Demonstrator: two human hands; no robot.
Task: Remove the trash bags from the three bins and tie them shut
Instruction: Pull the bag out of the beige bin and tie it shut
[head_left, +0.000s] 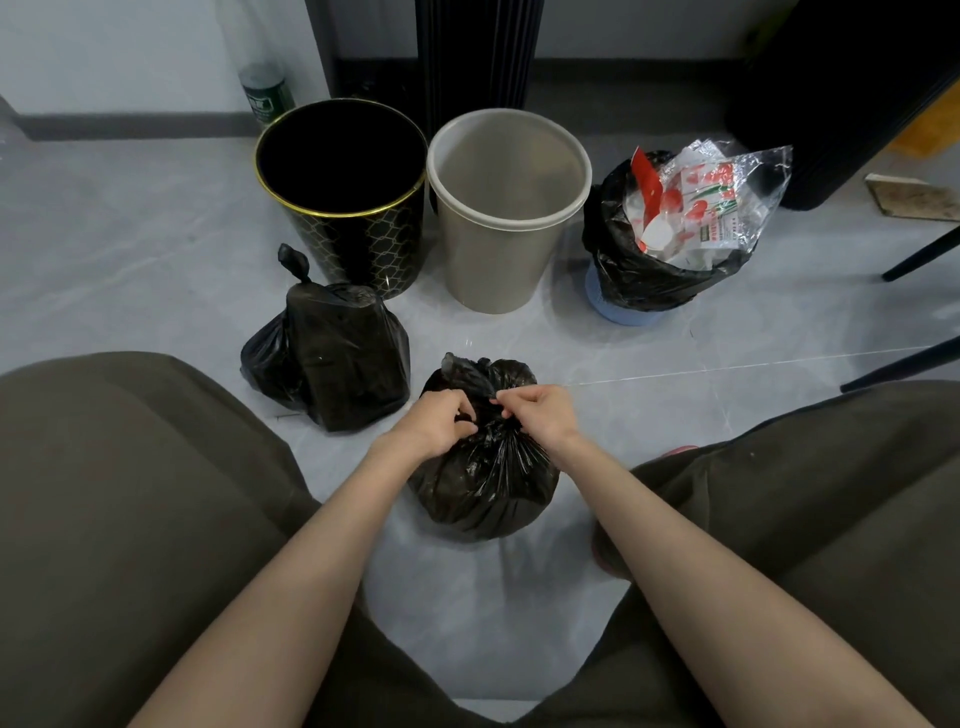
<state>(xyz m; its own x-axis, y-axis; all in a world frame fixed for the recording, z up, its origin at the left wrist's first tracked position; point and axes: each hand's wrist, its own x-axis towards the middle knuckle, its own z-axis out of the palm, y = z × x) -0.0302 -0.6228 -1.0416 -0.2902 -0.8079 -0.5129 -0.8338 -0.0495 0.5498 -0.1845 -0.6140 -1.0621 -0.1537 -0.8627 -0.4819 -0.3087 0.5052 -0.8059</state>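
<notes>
A black trash bag (483, 488) stands on the floor between my knees. My left hand (439, 423) and my right hand (540, 415) both pinch its gathered neck, with a loose flap sticking up behind my fingers. A second black bag (343, 358), knotted at the top, sits to the left. Behind stand a black bin with a gold rim (343, 208) and a beige bin (504, 218), both with no bag inside. At the right, a small blue bin (623, 309) holds a black bag (639, 275) stuffed with clear plastic wrappers (706, 208).
The floor (130, 249) is grey tile. A green-labelled bottle (267, 96) stands by the wall behind the black bin. Dark furniture (831, 93) and thin chair legs (919, 254) crowd the right side. My knees in dark trousers (130, 493) flank the bag.
</notes>
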